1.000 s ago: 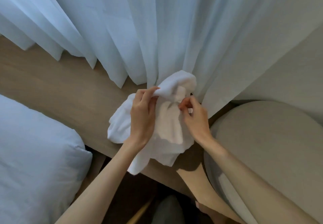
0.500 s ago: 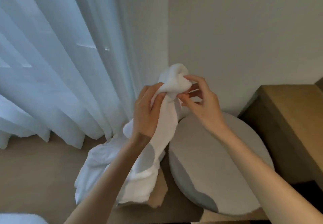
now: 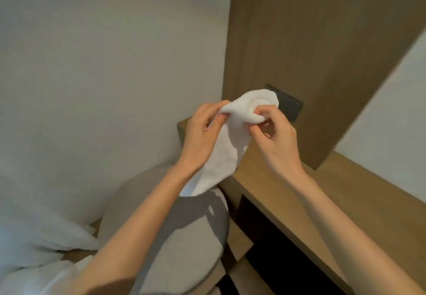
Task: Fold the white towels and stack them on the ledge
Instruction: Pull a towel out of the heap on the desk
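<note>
- Gripping the bunched top edge of a white towel in the curled fingers of the left hand, and pinching the same edge just beside them with the fingers of the right hand.
- Holding the towel in the air before the near corner of the wooden ledge, letting its loose length hang between the forearms toward the round grey stool; not being able to tell whether the lower tip is touching the stool.
- Judging the task to be at an early stage: seeing no fold in this towel and no folded towel on the visible part of the ledge, so leaving spreading, folding and stacking all to do.
- Noting white cloth at lower left, too blurred for telling towel from bedding.
- Finding open room along the bare ledge top running right, bounded behind by the wood wall panel with its dark socket plate, and dropping off at the front edge above a dark recess.
- Expecting a need for keeping the stack back from that front edge and the stool-side corner.
</note>
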The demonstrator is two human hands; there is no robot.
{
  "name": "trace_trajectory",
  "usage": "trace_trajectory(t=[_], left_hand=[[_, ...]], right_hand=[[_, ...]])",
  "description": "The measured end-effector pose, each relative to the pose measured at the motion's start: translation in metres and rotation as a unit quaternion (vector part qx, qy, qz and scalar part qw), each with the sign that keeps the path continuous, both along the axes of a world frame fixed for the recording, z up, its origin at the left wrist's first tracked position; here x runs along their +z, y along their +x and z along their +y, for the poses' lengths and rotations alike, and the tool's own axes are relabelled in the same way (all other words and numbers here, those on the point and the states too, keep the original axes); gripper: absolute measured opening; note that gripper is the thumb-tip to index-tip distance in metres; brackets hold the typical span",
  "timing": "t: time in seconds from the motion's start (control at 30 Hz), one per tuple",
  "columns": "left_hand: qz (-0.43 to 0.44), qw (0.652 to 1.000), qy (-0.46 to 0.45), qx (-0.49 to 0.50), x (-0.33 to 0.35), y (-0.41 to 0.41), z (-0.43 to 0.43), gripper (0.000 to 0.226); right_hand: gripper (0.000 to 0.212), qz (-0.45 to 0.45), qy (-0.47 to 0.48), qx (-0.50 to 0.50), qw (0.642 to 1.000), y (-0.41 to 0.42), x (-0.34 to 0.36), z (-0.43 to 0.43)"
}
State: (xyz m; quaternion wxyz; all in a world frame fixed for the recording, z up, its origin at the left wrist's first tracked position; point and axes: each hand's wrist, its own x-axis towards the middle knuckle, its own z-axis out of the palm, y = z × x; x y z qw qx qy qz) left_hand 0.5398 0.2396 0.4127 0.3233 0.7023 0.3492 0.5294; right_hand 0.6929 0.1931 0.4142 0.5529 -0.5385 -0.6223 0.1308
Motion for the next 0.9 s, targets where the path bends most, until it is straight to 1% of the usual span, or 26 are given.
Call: trace_trajectory(t=[0.2, 0.3, 0.37, 0.4, 0.47, 0.53, 0.57, 0.63, 0.7, 0.73, 0.77, 0.83, 0.9], left_hand=[[-0.002, 0.986, -0.030, -0.163, -0.012, 0.176, -0.013, 0.024], [0.029, 0.968, -0.057, -0.242, -0.034, 0.245, -0.027, 0.023], [0.077, 0.947, -0.089, -0.300, -0.062, 0.279, -0.037, 0.027], [0.114, 0.935, -0.108, -0.319, -0.078, 0.292, -0.042, 0.033], [0.213, 0.912, -0.128, -0.327, -0.114, 0.304, -0.051, 0.046], [0.317, 0.883, -0.115, -0.325, -0.148, 0.306, -0.059, 0.055], [0.368, 0.863, -0.101, -0.330, -0.164, 0.305, -0.064, 0.058], [0.480, 0.807, -0.085, -0.332, -0.188, 0.302, -0.073, 0.064], [0.581, 0.740, -0.086, -0.328, -0.207, 0.300, -0.082, 0.070], [0.612, 0.712, -0.090, -0.331, -0.215, 0.299, -0.086, 0.072], [0.629, 0.695, -0.093, -0.336, -0.222, 0.298, -0.090, 0.073], [0.634, 0.683, -0.109, -0.345, -0.233, 0.299, -0.097, 0.071], [0.630, 0.681, -0.118, -0.354, -0.241, 0.303, -0.101, 0.070]], right_hand=[[0.015, 0.000, 0.011, -0.165, 0.986, 0.154, -0.011, -0.055], [0.015, -0.010, -0.014, -0.245, 0.969, 0.214, -0.038, -0.084], [0.012, -0.024, -0.062, -0.292, 0.954, 0.246, -0.065, -0.103], [0.010, -0.024, -0.101, -0.314, 0.944, 0.260, -0.080, -0.113], [0.012, -0.017, -0.215, -0.348, 0.912, 0.280, -0.114, -0.132], [0.027, -0.032, -0.321, -0.373, 0.870, 0.290, -0.140, -0.149], [0.037, -0.055, -0.345, -0.382, 0.856, 0.293, -0.149, -0.156], [0.054, -0.144, -0.359, -0.392, 0.834, 0.297, -0.161, -0.165], [0.066, -0.231, -0.367, -0.387, 0.814, 0.297, -0.168, -0.168], [0.071, -0.245, -0.370, -0.377, 0.813, 0.297, -0.172, -0.169], [0.076, -0.249, -0.376, -0.362, 0.816, 0.296, -0.176, -0.168], [0.083, -0.247, -0.395, -0.323, 0.824, 0.295, -0.186, -0.168], [0.083, -0.240, -0.420, -0.287, 0.827, 0.298, -0.194, -0.170]])
